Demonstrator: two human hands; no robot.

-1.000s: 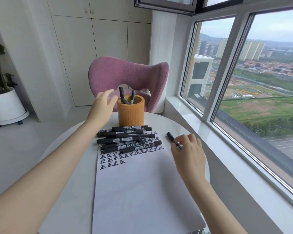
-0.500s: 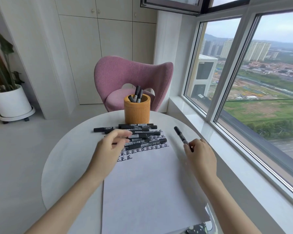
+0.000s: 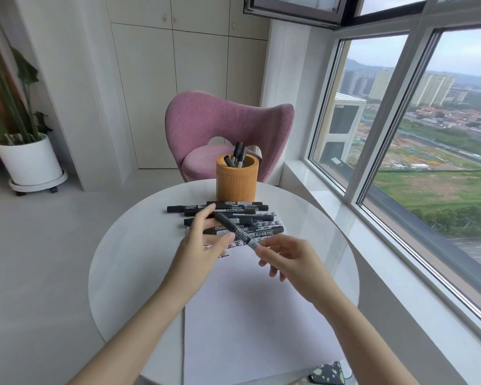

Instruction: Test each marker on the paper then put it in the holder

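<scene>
Both hands have met above the paper (image 3: 247, 315), the right hand (image 3: 292, 259) pinching the marker (image 3: 235, 230) by its near end, the left hand (image 3: 200, 245) pinching its cap, which slants away leftward, short of the holder (image 3: 237, 179).

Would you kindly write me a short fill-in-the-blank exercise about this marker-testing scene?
1. The marker gripped by the left hand and right hand is ___ in colour.
2. The holder is ___.
3. The chair behind the table is ___.
4. The table's top is ___ in shape.
Missing words: black, orange, pink, round.
</scene>
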